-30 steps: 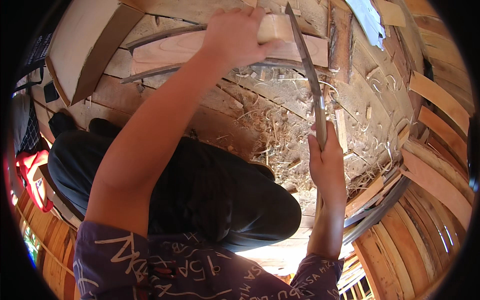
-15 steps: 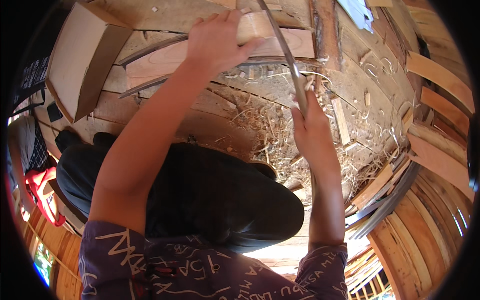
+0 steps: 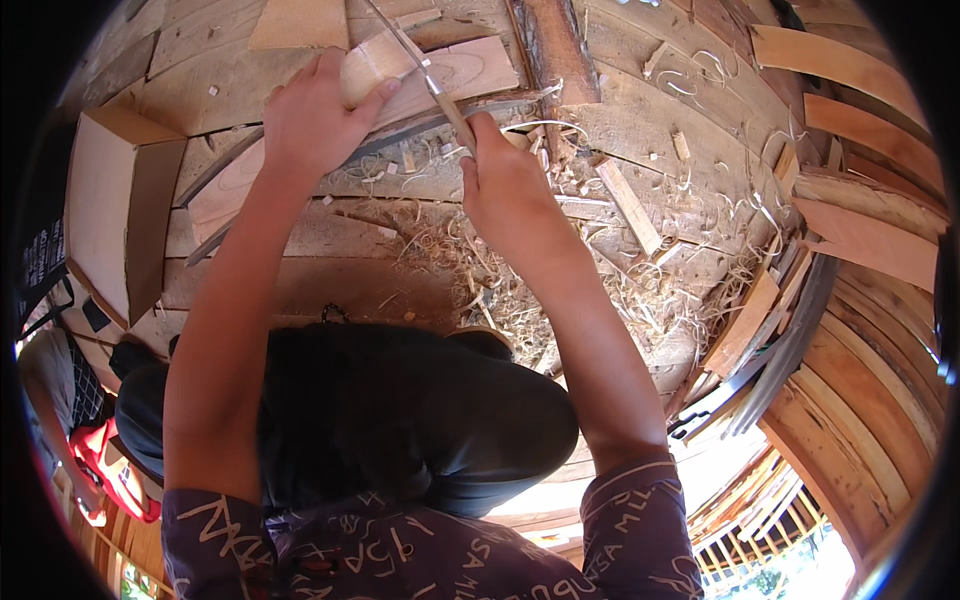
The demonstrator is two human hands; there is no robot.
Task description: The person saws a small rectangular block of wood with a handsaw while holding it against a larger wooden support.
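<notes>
My left hand [image 3: 315, 118] is closed around a small pale wood block [image 3: 372, 66], its thumb along the near side. The block rests on a flat plank [image 3: 472, 68] on the floor. My right hand [image 3: 508, 190] grips the wooden handle of a long knife [image 3: 449, 108]. Its narrow blade slants away to the far left, crossing the block's right end. Whether the edge is biting into the wood is too small to tell. Curled shavings [image 3: 510, 300] lie below my right hand.
A cardboard box [image 3: 110, 210] stands at the left. A bark-edged board [image 3: 562, 50] lies beyond the plank's right end, and a loose wood strip [image 3: 628, 207] sits among scraps. Stacked curved-looking boards [image 3: 845, 65] line the right. My dark-trousered leg [image 3: 420, 410] is folded in front.
The view has turned, so the surroundings sit differently. My right hand has moved forward with the knife, closer to the block. My left hand keeps its hold on the block.
</notes>
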